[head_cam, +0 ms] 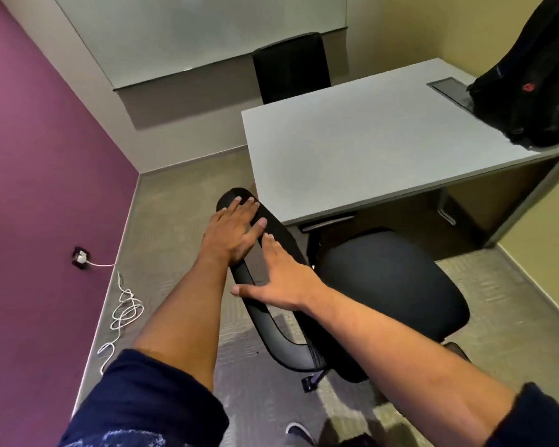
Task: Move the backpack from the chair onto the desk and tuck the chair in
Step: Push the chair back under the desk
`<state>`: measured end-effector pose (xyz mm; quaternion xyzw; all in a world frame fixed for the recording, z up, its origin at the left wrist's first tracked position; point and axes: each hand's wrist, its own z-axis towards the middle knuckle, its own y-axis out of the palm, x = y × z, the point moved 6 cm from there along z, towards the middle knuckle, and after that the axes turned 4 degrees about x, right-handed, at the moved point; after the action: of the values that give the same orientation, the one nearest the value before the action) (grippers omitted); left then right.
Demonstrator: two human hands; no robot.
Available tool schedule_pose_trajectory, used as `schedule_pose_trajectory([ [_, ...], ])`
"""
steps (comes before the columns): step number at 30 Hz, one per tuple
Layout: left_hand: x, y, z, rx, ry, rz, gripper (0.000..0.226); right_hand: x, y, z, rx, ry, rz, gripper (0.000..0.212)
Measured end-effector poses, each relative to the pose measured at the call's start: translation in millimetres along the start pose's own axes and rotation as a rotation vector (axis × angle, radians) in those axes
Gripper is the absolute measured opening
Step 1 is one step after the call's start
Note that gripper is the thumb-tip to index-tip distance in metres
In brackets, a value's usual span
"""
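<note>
Head view: both hands are on the top edge of the chair (pixel 391 285) backrest. The left hand (pixel 231 232) lies flat along the upper end of the backrest, its grip spread, fingers (pixel 249 209) stretched out over the black rim and not curled round it. The right hand (pixel 283 283) sits just below it on the same rim, its grip also spread wide, palm down, thumb splayed out to the side, fingertips almost touching the left hand. Neither hand pinches anything; both simply press on the backrest. The chair's black seat faces the desk (pixel 368 146), its front edge near the desk's near edge, most of the seat out in the open. The backpack (pixel 536 91) stands well apart from both hands, on the far right corner of the desk, black with a small red mark, partly cut off by the frame edge. A second chair (pixel 291 66) stands beyond the desk. A white cable (pixel 123 314) lies tangled on the floor by the purple wall.
</note>
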<state>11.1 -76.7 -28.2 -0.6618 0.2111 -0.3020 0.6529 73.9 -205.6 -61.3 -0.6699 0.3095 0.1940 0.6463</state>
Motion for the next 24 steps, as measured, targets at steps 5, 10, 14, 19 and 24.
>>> schedule_pose_trajectory([
  [5,1.5,4.5,6.2,-0.021,0.0,0.051,0.061,-1.0,6.0,4.4,0.007,0.017,0.024,0.128],
  [10,-2.6,12.7,23.4,-0.078,0.055,0.114,0.064,0.3,2.6,9.9,0.007,0.017,-0.015,0.131],
  [14,2.8,17.7,55.6,-0.121,0.135,0.157,0.067,2.5,-2.8,25.6,-0.014,0.069,-0.008,0.134],
  [19,-2.5,18.9,82.1,-0.096,0.13,0.222,0.11,4.7,-22.0,61.3,-0.151,0.275,-0.007,0.138],
  [24,-6.2,17.6,92.4,-0.157,0.165,0.153,0.108,-12.0,-1.9,82.0,-0.1,0.507,0.036,0.138],
])
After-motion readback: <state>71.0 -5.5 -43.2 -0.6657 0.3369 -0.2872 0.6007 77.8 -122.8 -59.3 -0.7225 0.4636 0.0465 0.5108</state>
